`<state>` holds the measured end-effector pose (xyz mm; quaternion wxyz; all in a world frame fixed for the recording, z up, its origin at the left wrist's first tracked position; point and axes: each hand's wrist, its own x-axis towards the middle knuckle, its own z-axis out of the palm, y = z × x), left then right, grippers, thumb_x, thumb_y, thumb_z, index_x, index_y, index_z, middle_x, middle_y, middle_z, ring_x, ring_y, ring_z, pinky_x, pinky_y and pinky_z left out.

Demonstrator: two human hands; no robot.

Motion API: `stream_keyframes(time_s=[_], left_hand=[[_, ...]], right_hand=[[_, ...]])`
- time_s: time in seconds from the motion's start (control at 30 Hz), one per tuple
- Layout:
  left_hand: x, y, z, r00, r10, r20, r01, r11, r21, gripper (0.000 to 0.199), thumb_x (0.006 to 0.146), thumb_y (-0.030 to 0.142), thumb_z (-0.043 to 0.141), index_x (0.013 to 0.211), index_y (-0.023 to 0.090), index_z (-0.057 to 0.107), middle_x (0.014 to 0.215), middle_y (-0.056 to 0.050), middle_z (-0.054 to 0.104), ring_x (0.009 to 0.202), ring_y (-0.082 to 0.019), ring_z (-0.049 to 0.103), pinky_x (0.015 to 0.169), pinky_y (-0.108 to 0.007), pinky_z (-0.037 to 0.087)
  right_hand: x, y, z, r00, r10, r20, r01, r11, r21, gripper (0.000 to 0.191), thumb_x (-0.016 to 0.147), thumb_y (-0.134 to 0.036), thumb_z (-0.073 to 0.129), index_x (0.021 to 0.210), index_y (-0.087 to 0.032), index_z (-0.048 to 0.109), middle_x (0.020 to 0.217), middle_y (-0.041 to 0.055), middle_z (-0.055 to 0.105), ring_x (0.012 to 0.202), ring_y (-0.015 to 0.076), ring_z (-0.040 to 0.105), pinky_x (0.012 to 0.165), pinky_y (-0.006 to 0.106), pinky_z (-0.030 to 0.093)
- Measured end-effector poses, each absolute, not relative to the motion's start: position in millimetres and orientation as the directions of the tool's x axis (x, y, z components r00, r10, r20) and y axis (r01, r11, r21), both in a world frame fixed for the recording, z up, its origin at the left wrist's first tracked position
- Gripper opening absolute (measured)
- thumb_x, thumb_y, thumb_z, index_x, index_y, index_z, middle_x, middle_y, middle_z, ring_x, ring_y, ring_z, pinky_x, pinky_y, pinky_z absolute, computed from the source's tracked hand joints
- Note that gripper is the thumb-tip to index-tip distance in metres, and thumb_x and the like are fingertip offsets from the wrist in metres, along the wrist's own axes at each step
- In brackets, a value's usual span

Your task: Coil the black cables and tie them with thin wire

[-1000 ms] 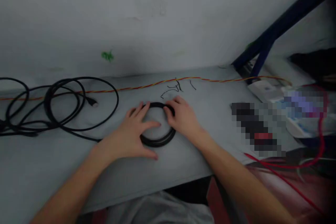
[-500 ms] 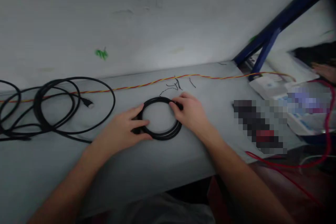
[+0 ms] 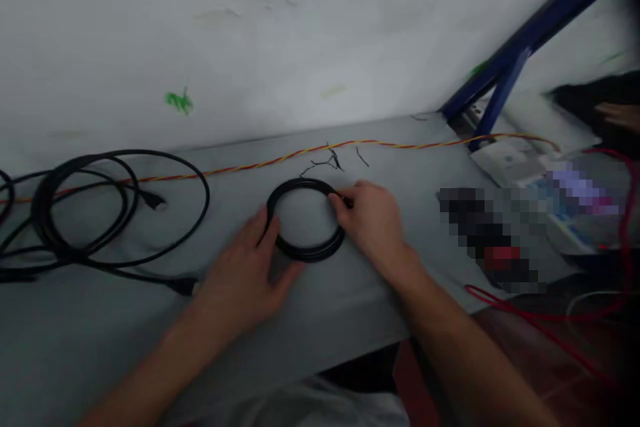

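A small round coil of black cable lies on the grey table between my hands. My right hand pinches the coil's right side, where a dark cable end shows at the fingertips. On the left side of the coil rests my left hand, its fingers on the cable and its thumb spread apart below. Farther left lies a looser, larger coil of black cable with a plug inside its loop and another plug beside my left forearm.
A twisted red and yellow wire runs along the wall. Thin black ties lie behind the small coil. At right are a blue metal brace, a blurred dark item, a red cable and part of another person's hand.
My left hand has shifted down and its thumb has moved away from the coil's lower edge. My right hand still pinches the coil. The view has shifted slightly, showing the second plug.
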<state>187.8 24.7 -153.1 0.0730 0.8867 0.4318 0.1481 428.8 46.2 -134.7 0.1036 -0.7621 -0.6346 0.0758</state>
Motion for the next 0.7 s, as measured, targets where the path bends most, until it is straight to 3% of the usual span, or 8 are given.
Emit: stream_keyframes(time_s=[0.07,0.2,0.27,0.43,0.57,0.63,0.7], left_hand=[[186,28,-155,0.59,0.777,0.22,0.74,-0.629,0.236,0.069,0.093,0.054,0.069,0.146,0.011,0.057,0.154,-0.024,0.053,0.137,-0.041,0.058,0.112,-0.055,0.054],[171,48,-155,0.644,0.721,0.257,0.7,-0.69,0.183,0.043,0.099,0.048,0.064,0.127,0.017,0.073,0.146,-0.018,0.063,0.116,-0.034,0.073,0.1,-0.048,0.062],[162,61,-152,0.697,0.672,0.249,0.646,-0.74,0.189,0.039,0.102,0.048,0.059,0.122,0.02,0.077,0.142,-0.016,0.067,0.106,-0.03,0.077,0.095,-0.045,0.064],[143,78,-153,0.772,0.574,0.274,0.558,-0.818,0.14,0.043,0.103,0.052,0.057,0.125,0.02,0.076,0.139,-0.017,0.068,0.118,-0.03,0.073,0.103,-0.047,0.061],[134,77,-159,0.812,0.523,0.26,0.502,-0.852,0.146,0.038,0.102,0.045,0.06,0.13,0.023,0.073,0.146,-0.014,0.064,0.124,-0.028,0.07,0.107,-0.046,0.06],[131,74,-159,0.814,0.519,0.261,0.492,-0.855,0.166,0.036,0.101,0.041,0.063,0.131,0.023,0.072,0.148,-0.014,0.063,0.125,-0.028,0.07,0.107,-0.045,0.06],[129,72,-158,0.809,0.526,0.263,0.494,-0.85,0.182,0.036,0.1,0.038,0.065,0.132,0.022,0.072,0.15,-0.014,0.061,0.126,-0.028,0.069,0.108,-0.045,0.06]], right_hand=[[428,45,-133,0.177,0.984,0.01,0.957,-0.17,-0.237,0.033,0.103,-0.036,0.056,0.098,-0.02,0.084,0.09,0.0125,0.073,0.079,0.025,0.065,0.068,0.034,0.039],[429,46,-133,0.117,0.993,-0.002,0.966,-0.114,-0.234,0.032,0.102,-0.035,0.057,0.094,-0.019,0.083,0.088,0.0121,0.074,0.077,0.0239,0.065,0.067,0.033,0.039],[430,47,-134,0.076,0.997,-0.007,0.965,-0.075,-0.252,0.031,0.101,-0.034,0.058,0.09,-0.018,0.082,0.086,0.0115,0.074,0.075,0.0227,0.065,0.066,0.033,0.039],[436,50,-132,0.032,0.999,-0.006,0.936,-0.033,-0.35,0.032,0.099,-0.037,0.063,0.077,-0.018,0.078,0.078,0.009,0.073,0.069,0.0202,0.062,0.063,0.031,0.036],[450,53,-129,0.002,0.998,-0.063,0.879,-0.032,-0.476,0.059,0.105,-0.055,0.051,0.063,-0.019,0.072,0.058,0.0038,0.061,0.056,0.0173,0.053,0.058,0.031,0.033],[457,57,-133,0.059,0.998,0.008,0.867,-0.047,-0.496,0.056,0.106,-0.054,0.048,0.076,-0.018,0.078,0.067,0.0047,0.065,0.06,0.0184,0.056,0.061,0.031,0.038],[462,65,-142,0.112,0.979,0.168,0.872,-0.016,-0.489,0.038,0.105,-0.046,0.053,0.106,-0.019,0.081,0.092,0.0086,0.072,0.079,0.023,0.064,0.073,0.033,0.047]])
